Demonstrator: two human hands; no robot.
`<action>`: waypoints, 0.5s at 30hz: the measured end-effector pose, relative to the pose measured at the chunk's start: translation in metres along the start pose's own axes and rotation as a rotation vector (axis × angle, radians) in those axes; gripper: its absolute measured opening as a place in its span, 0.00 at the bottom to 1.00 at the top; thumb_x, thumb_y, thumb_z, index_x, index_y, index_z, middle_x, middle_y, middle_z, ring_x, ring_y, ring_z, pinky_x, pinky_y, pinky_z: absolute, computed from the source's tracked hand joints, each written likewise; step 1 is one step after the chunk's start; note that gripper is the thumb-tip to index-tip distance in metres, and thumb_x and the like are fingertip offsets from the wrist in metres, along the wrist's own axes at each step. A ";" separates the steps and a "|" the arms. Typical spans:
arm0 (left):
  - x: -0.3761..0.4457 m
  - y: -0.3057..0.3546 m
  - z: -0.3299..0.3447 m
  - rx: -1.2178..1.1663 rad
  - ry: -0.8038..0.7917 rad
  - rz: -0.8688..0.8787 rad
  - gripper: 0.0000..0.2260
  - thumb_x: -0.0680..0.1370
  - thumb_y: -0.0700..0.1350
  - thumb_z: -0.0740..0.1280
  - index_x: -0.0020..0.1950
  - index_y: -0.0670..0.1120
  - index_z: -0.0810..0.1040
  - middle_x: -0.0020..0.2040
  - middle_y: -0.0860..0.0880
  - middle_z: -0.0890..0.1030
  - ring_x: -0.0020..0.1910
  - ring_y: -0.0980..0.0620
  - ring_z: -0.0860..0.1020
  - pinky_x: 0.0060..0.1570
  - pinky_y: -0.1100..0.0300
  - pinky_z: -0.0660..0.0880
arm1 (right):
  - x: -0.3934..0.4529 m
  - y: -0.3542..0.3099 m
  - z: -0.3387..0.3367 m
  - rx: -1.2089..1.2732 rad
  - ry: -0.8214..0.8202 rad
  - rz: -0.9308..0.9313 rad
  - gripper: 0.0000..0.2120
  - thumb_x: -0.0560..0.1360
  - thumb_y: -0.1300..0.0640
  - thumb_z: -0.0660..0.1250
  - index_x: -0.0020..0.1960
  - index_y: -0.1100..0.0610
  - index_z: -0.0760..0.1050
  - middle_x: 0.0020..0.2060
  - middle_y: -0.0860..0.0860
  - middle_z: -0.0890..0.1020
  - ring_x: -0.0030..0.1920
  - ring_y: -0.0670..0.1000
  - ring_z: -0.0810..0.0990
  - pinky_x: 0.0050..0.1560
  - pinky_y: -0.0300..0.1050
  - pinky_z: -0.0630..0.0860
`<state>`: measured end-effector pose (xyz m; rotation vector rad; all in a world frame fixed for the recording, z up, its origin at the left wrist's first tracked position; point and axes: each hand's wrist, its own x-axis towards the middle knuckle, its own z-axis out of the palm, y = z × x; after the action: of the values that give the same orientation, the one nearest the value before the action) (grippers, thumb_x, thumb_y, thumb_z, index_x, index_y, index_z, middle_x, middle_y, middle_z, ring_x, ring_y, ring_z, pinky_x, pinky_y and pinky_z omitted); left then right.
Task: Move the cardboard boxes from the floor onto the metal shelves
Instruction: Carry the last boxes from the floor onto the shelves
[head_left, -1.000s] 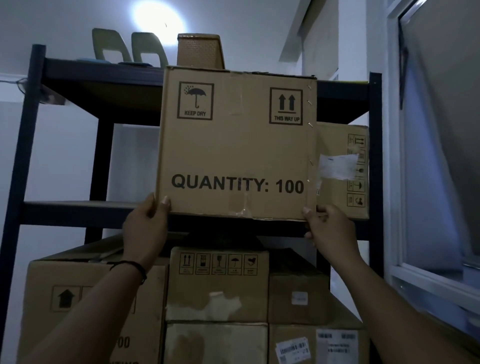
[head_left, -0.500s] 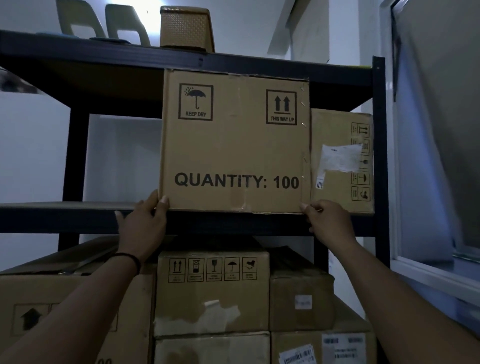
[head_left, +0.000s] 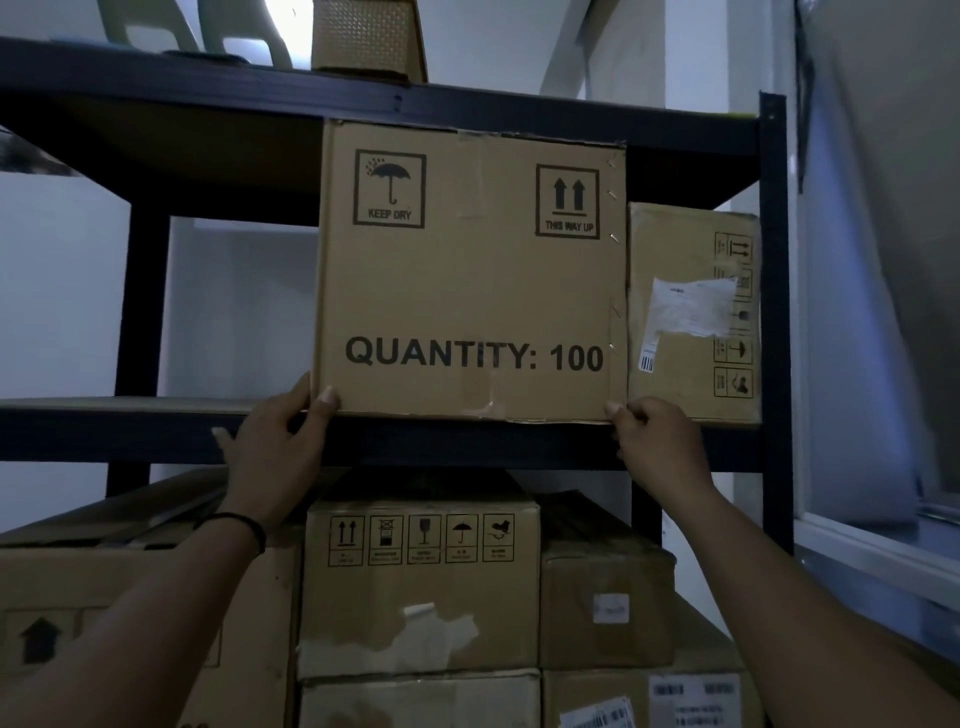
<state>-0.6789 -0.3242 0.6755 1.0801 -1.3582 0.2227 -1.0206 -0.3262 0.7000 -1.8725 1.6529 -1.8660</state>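
Note:
A large cardboard box (head_left: 467, 270) printed "QUANTITY: 100" stands upright on the middle metal shelf (head_left: 104, 426), close under the top shelf. My left hand (head_left: 275, 441) grips its lower left corner, thumb on the front face. At the lower right corner my right hand (head_left: 657, 447) holds the edge with curled fingers. The box's right side touches a smaller cardboard box (head_left: 696, 312) with a white label.
Below the shelf, several stacked cardboard boxes (head_left: 421, 587) fill the lower level. A tan basket (head_left: 366, 39) and chair backs sit on the top shelf (head_left: 208, 98). The dark upright post (head_left: 776, 312) stands at right, with a window frame (head_left: 872, 551) beyond it.
The box has gone from held in front of the rack to sitting on the middle shelf, pushed back under the top shelf. Both hands stay at its lower corners.

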 end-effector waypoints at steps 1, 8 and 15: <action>0.000 0.000 -0.001 -0.017 0.001 -0.002 0.21 0.77 0.64 0.53 0.62 0.57 0.75 0.57 0.52 0.80 0.63 0.47 0.73 0.71 0.35 0.37 | -0.001 0.001 0.001 0.018 0.012 -0.008 0.17 0.80 0.50 0.61 0.42 0.63 0.76 0.38 0.58 0.80 0.40 0.56 0.80 0.35 0.42 0.70; -0.004 -0.002 0.002 -0.247 0.024 -0.003 0.22 0.73 0.68 0.56 0.65 0.65 0.66 0.52 0.70 0.74 0.62 0.52 0.74 0.68 0.33 0.59 | -0.006 0.006 0.000 0.091 0.053 -0.017 0.16 0.80 0.49 0.62 0.43 0.61 0.76 0.38 0.55 0.79 0.40 0.52 0.78 0.34 0.40 0.69; -0.007 -0.003 0.011 -0.050 0.101 0.022 0.19 0.80 0.59 0.56 0.66 0.53 0.73 0.58 0.49 0.79 0.62 0.45 0.74 0.73 0.36 0.41 | -0.004 0.005 -0.002 0.030 0.017 0.016 0.18 0.80 0.45 0.61 0.39 0.57 0.73 0.36 0.54 0.78 0.38 0.50 0.76 0.33 0.41 0.65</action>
<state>-0.6865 -0.3305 0.6663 1.0004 -1.2795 0.2548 -1.0238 -0.3246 0.6949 -1.8315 1.6304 -1.8944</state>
